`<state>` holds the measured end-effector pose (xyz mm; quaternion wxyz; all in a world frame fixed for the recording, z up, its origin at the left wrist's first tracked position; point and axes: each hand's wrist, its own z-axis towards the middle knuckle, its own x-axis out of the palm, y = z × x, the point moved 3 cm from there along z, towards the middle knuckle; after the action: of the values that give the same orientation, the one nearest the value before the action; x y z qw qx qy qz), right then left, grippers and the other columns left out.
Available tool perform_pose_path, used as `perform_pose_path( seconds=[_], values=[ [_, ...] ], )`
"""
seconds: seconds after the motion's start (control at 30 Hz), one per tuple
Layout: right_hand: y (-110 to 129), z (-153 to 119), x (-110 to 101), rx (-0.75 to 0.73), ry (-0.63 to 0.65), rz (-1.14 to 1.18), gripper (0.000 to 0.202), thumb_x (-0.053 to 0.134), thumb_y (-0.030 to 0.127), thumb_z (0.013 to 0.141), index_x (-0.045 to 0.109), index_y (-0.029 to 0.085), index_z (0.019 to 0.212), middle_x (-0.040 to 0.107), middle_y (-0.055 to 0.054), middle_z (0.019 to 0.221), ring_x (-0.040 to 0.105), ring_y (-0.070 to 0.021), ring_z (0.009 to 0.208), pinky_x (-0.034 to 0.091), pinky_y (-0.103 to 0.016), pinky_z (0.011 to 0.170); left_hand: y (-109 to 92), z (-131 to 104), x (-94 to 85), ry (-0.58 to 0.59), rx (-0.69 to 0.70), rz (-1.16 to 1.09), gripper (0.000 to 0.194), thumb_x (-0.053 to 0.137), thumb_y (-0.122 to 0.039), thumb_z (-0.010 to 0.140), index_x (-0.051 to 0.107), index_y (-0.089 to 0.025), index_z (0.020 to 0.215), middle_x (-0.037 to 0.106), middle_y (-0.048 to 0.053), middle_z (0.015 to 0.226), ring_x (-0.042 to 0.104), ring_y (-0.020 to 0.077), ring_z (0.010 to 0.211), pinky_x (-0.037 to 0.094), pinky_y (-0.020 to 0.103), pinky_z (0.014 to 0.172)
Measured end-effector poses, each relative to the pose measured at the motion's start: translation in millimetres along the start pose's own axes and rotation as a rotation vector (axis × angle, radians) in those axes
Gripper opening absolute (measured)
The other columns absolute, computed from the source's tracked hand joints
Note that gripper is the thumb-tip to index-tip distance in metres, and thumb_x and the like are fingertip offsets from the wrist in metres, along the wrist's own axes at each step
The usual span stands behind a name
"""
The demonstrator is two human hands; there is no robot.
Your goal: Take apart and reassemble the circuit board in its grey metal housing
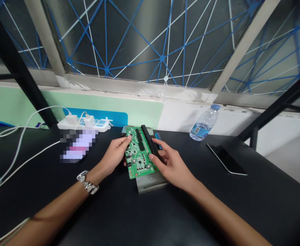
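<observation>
Between my two hands is a green circuit board, tilted, with black chips and a long black connector strip along its right side. My left hand grips the board's left edge, thumb on top and the other fingers mostly hidden beneath. My right hand holds the right side, its thumb on the board's face and its index finger by the black strip. Below the board is a grey metal plate, its near edge showing; whether the two touch, I cannot tell. A small blue part shows behind the strip.
On the black table, a water bottle leans at the back right near a dark phone. A white power strip with plugs and cables lies back left, before it a lit, pixelated screen. Black frame legs stand either side.
</observation>
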<state>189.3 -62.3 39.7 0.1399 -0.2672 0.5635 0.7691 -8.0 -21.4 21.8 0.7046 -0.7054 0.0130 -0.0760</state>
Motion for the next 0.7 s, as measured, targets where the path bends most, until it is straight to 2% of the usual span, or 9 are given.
perform_pose_path(
  seconds=[0.1,0.2,0.3,0.4,0.6,0.7],
  values=[
    [1,-1,1,-0.002,0.017,-0.249,0.055,0.052,0.03,0.09,0.04,0.019,0.143,0.052,0.007,0.055,0.042,-0.0121,0.048,0.029,-0.027,0.051,5,0,2.4,0.085,-0.04,0.096,0.044,0.058,-0.058,0.086,0.054,-0.017,0.068,0.047,-0.005,0.048,0.044,0.0091,0.035,0.034,0.02,0.033],
    [4,-2,1,-0.022,0.045,-0.461,0.057,0.049,0.028,0.089,0.04,0.016,0.144,0.056,0.006,0.056,0.049,-0.0139,0.05,0.029,-0.028,0.054,10,2,1.1,0.139,-0.012,0.173,0.043,0.055,-0.055,0.089,0.05,-0.017,0.069,0.047,-0.006,0.049,0.047,0.0086,0.034,0.037,0.019,0.032],
    [5,-3,2,-0.05,0.044,-0.642,0.055,0.046,0.03,0.088,0.044,0.015,0.141,0.06,0.003,0.058,0.056,-0.0174,0.053,0.026,-0.029,0.055,15,4,-1.8,0.124,-0.018,0.246,0.033,0.06,-0.05,0.088,0.052,-0.017,0.091,0.05,-0.008,0.051,0.05,0.0101,0.032,0.041,0.019,0.032],
    [2,-3,5,-0.072,0.044,-0.783,0.054,0.044,0.032,0.088,0.046,0.015,0.139,0.064,0.0,0.062,0.06,-0.0201,0.055,0.021,-0.029,0.055,18,4,-3.2,0.093,-0.051,0.274,0.045,0.066,-0.044,0.085,0.045,-0.017,0.115,0.054,-0.009,0.053,0.054,0.0118,0.031,0.042,0.019,0.031],
    [4,-6,7,-0.086,0.072,-0.962,0.054,0.041,0.033,0.089,0.044,0.015,0.139,0.071,-0.005,0.07,0.064,-0.0216,0.056,0.02,-0.03,0.053,18,2,-2.8,0.144,-0.061,0.29,0.054,0.066,-0.04,0.085,0.041,-0.013,0.125,0.06,-0.005,0.055,0.057,0.0128,0.033,0.045,0.019,0.033],
    [7,-7,7,-0.085,0.09,-1.003,0.054,0.041,0.033,0.088,0.045,0.014,0.139,0.073,-0.007,0.073,0.066,-0.0229,0.057,0.022,-0.03,0.052,22,2,-4.4,0.179,-0.077,0.301,0.067,0.067,-0.038,0.084,0.033,-0.012,0.136,0.063,-0.003,0.056,0.059,0.0151,0.036,0.048,0.021,0.035]
  ],
)
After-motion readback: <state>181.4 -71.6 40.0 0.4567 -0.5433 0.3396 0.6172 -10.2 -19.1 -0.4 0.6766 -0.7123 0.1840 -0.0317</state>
